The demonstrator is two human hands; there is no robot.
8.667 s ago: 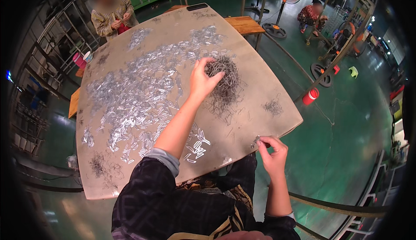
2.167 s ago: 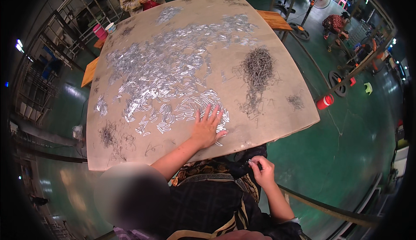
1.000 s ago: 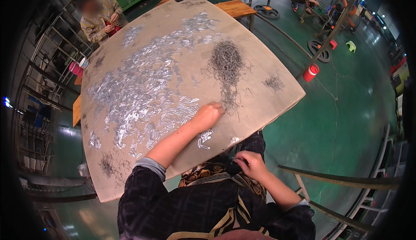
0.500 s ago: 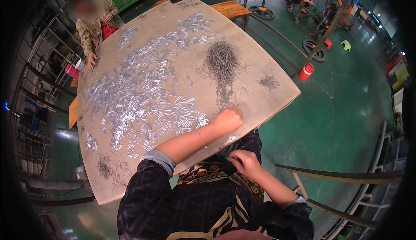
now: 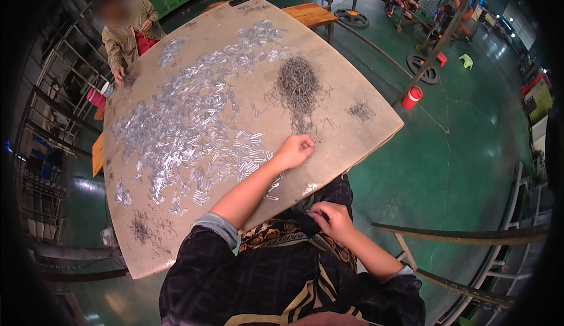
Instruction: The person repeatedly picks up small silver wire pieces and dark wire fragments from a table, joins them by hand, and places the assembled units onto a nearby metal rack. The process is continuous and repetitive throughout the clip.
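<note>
Left hand [image 5: 295,149], fingers curled shut, rests mid-frame on the board [image 5: 364,141] just below the dark wire pile [image 5: 298,82]. Right hand [image 5: 330,219] pinches something small at the lap, lower centre. Gathering seems underway; next, reach the pile.

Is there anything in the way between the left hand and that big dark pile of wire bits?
Nothing big. The left hand is a fist on the table, and the dark wire pile lies just beyond it. Only a few loose wire bits lie scattered flat between them.
</note>
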